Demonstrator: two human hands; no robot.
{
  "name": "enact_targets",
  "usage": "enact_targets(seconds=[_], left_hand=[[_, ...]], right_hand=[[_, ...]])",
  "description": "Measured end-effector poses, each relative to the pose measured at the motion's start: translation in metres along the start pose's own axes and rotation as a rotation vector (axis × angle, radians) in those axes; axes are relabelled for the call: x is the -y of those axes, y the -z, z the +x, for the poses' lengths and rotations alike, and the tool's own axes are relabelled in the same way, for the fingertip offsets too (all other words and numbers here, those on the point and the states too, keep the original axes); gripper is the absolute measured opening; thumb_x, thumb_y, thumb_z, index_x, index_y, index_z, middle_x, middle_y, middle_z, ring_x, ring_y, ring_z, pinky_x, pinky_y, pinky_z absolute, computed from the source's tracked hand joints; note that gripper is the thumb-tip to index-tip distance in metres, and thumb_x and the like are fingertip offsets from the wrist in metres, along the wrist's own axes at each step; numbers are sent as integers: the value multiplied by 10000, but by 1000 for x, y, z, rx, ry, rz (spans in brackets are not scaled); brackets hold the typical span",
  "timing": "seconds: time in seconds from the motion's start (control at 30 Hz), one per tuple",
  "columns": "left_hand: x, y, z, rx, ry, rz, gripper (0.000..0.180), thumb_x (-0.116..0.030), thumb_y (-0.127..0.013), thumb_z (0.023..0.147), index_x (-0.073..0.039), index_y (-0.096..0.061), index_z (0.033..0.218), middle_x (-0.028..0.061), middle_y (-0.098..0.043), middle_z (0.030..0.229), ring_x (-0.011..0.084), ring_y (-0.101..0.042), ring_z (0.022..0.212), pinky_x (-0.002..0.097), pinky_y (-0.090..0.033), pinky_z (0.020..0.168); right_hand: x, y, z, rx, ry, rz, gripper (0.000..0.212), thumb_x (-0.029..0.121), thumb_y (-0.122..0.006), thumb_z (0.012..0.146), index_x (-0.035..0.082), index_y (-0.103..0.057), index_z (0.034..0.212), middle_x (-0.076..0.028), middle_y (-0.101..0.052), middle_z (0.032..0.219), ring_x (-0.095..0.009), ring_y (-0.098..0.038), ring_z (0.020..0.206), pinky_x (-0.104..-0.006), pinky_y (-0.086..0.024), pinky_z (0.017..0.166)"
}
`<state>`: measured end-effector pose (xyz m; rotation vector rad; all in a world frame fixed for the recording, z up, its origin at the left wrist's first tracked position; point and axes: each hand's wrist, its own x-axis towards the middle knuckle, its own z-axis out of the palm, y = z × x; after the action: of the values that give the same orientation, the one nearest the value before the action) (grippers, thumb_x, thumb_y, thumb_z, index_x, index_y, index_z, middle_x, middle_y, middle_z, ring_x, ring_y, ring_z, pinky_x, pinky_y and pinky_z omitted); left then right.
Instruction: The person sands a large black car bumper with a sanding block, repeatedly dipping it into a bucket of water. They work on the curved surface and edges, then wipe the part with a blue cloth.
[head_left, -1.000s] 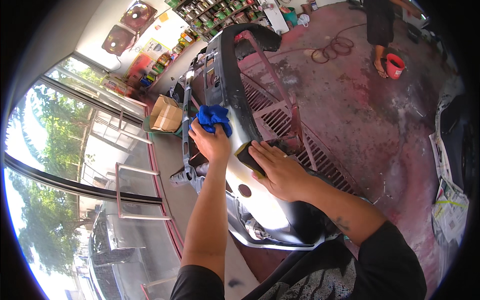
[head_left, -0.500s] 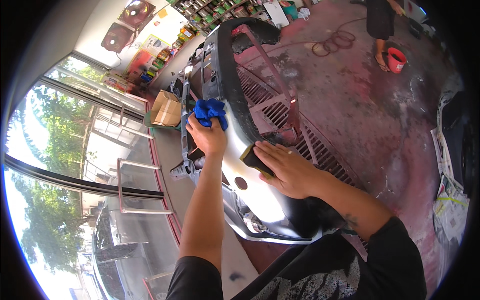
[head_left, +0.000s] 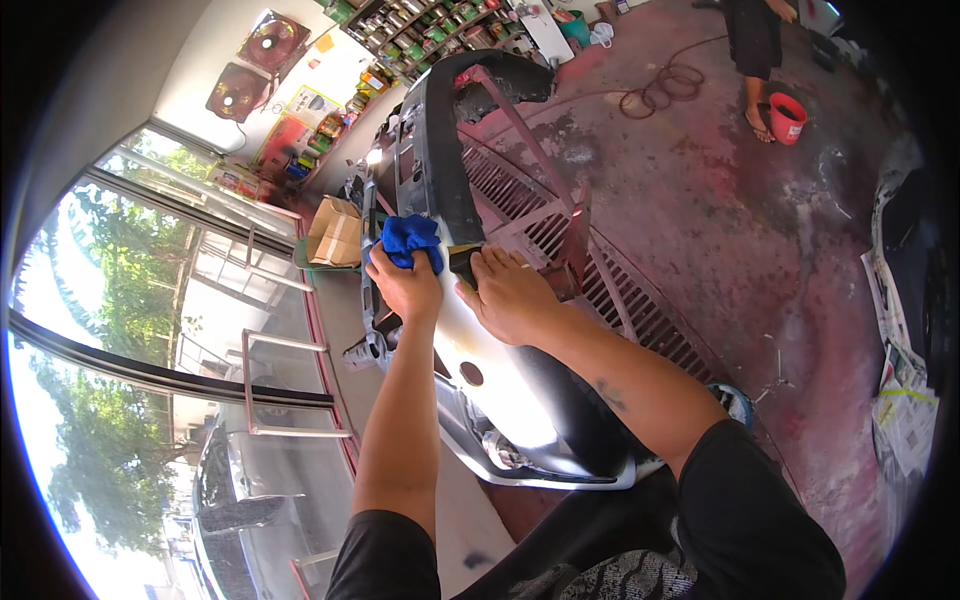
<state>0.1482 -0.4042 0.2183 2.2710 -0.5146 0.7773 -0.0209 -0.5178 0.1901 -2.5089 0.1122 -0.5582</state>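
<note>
A car bumper (head_left: 505,385), glossy pale grey to white on its near part and black farther off, stretches away from me. My left hand (head_left: 408,292) is closed round a bunched blue cloth (head_left: 410,238) at the bumper's left edge. Just to its right, my right hand (head_left: 515,300) presses a dark sanding pad (head_left: 462,268) with a yellowish edge against the bumper's surface. Its fingers lie over the pad and hide most of it. Nearer to me, a round hole (head_left: 471,373) opens in the bumper.
A reddish metal stand (head_left: 575,240) and a slatted floor grate (head_left: 625,310) lie right of the bumper. A cardboard box (head_left: 335,235) sits to the left, beside windows. Farther off are a coiled hose (head_left: 665,92), a red bucket (head_left: 788,120), another person's leg (head_left: 755,95) and shelves of cans (head_left: 420,35).
My right hand has slid the sanding pad forward and left along the bumper, closer to my left hand. The left hand still grips the blue cloth. The view has shifted slightly.
</note>
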Motion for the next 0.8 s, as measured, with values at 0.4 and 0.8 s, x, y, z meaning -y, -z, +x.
enact_targets(seconds=[0.4, 0.8], left_hand=[[-6, -6, 1, 6, 19, -33, 489, -227, -708, 867, -85, -561, 1311, 220, -577, 1221, 481, -629, 1092, 569, -517, 931], [-8, -8, 1, 23, -2, -42, 524, -202, -711, 844, -72, -554, 1327, 231, -562, 1213, 480, -629, 1069, 561, -523, 921]], right_hand=[[-24, -24, 89, -266, -215, 356, 590, 395, -494, 1100, -152, -545, 1314, -386, -589, 1339, -512, -606, 1255, -586, -467, 1085], [-62, -54, 147, -339, -107, 256, 778, 505, -373, 1136, -177, -414, 1509, -435, -423, 1548, -556, -469, 1430, -546, -394, 1205]])
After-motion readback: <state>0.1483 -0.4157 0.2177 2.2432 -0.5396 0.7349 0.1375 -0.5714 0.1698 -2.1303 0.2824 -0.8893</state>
